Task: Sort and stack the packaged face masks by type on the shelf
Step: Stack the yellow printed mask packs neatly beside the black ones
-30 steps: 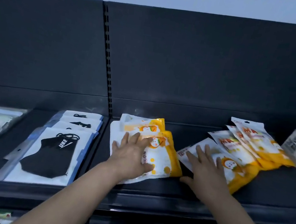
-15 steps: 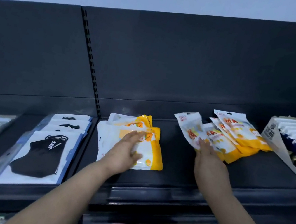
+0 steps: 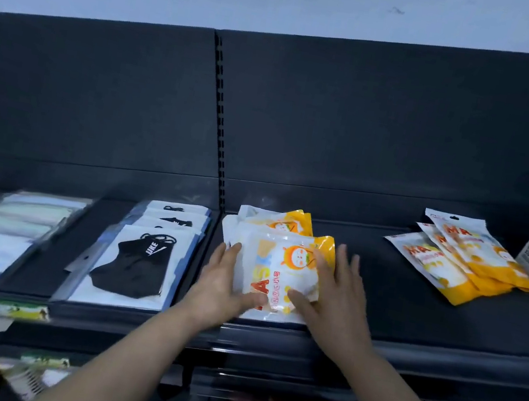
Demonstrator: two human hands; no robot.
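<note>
Now the left hand (image 3: 220, 285) and right hand (image 3: 334, 296) press flat, one on each side of the top yellow mask pack (image 3: 283, 272), maybe just touching it. That pile between them looks slippery, so a hard push could slide packs off the shelf (image 3: 411, 313).
</note>
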